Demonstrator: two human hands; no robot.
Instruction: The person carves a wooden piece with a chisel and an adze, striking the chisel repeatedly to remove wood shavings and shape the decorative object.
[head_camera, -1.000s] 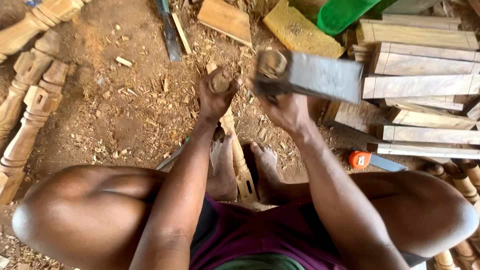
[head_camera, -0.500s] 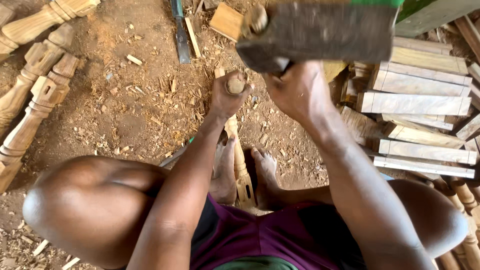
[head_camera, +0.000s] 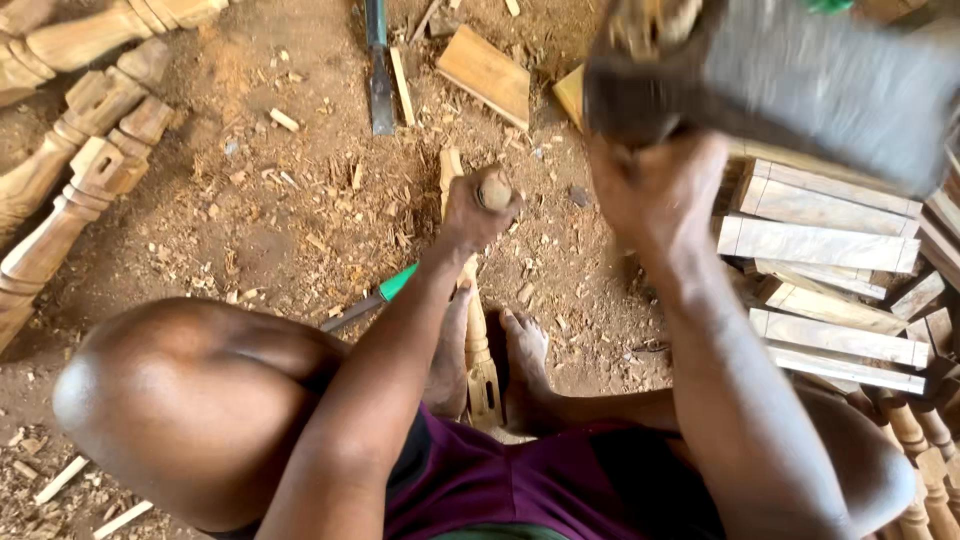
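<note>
On a dirt floor (head_camera: 250, 250) strewn with wood chips, left hand (head_camera: 475, 210) grips a chisel (head_camera: 493, 190), right hand (head_camera: 655, 190) a mallet (head_camera: 790, 75).

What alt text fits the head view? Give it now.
A seated person's left hand grips a chisel handle upright on a turned wooden spindle held between bare feet, while the right hand raises a blurred mallet.
</note>
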